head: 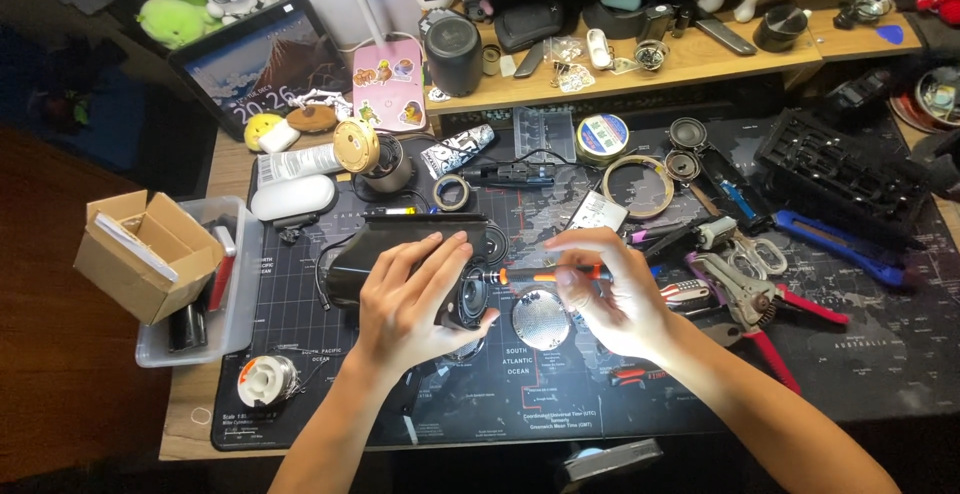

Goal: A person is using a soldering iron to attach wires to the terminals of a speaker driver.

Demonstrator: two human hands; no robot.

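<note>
My left hand [413, 299] lies flat over a black speaker housing [355, 259] lying on its side on the dark desk mat [880, 354], gripping its right end where a round driver [472, 296] shows. My right hand [610, 289] holds an orange-handled screwdriver [545, 276], its tip pointing left into the housing's end. A round metal mesh grille [540, 319] rests flat on the mat just below the screwdriver, between my two hands.
Red-handled pliers [755, 304] and a blue-handled tool [835, 244] lie to the right. A solder spool [265, 381] sits at front left. A cardboard box [145, 254] sits on a clear plastic bin [240, 304] at the left edge. A tablet [262, 59], tape rolls and small parts crowd the back.
</note>
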